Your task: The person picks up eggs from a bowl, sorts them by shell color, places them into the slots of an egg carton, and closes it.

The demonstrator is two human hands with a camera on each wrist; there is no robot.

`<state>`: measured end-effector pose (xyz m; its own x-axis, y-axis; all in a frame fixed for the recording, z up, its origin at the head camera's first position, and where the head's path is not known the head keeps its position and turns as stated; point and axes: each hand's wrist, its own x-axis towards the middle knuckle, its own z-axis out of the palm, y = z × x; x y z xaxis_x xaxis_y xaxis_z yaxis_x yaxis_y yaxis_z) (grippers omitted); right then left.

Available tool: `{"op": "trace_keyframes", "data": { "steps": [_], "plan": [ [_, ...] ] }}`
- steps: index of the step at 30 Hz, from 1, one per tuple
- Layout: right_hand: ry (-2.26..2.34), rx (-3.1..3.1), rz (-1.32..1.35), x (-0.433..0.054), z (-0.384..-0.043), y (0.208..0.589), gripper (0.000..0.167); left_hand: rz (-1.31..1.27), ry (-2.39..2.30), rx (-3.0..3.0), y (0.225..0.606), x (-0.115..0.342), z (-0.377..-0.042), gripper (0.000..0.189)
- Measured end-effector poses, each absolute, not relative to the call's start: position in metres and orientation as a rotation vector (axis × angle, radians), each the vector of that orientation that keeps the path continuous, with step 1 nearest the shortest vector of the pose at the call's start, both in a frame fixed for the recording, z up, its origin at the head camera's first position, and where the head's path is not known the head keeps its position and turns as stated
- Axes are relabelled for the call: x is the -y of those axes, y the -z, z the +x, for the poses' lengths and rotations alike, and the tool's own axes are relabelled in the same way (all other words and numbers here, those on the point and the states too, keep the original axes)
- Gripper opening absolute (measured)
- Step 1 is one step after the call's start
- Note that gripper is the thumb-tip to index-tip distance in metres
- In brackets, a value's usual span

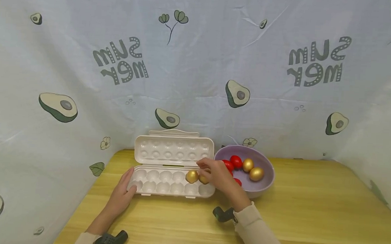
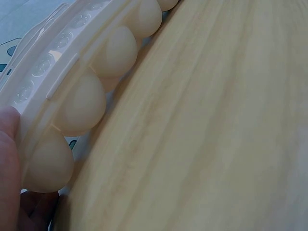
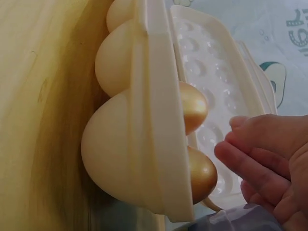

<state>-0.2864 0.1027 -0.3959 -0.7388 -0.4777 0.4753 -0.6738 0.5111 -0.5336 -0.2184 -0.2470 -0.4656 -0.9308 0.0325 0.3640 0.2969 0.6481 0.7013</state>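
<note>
A cream plastic egg carton [image 1: 163,194] lies with its lid [image 1: 174,150] tipped back. At its left end, my left hand [image 1: 123,193] grips the edge, thumb over the rim and fingers along the outer side; the left wrist view shows the thumb on the carton's rim [image 2: 62,79]. Two gold eggs sit side by side in the back row at the right, one gold egg [image 1: 192,176] in plain sight, the other partly behind my right hand [image 1: 217,174]. That hand hovers just over them, fingers loosely bent and holding nothing; the right wrist view shows a gap between its fingertips and the nearer gold egg [image 3: 203,175].
Right beside the carton stands a purple bowl [image 1: 268,169] with several red eggs [image 1: 236,161] and two gold eggs [image 1: 256,173]. Behind the wooden table [image 1: 326,204] hangs a printed curtain [image 1: 198,64]. Each wrist bears a dark camera mount [image 1: 223,214].
</note>
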Motion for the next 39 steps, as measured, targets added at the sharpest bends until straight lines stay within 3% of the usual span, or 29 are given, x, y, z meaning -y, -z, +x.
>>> {"op": "trace_keyframes", "data": {
  "steps": [22,39],
  "plan": [
    [-1.117,2.413,0.781,-0.137,-0.287,0.380,0.019,-0.250,1.192,2.549,0.463,0.244,-0.218,0.062],
    [-0.968,2.491,0.629,-0.177,-0.292,0.374,0.026,-0.257,1.168,2.552,0.463,0.244,-0.220,0.062]
  ]
}}
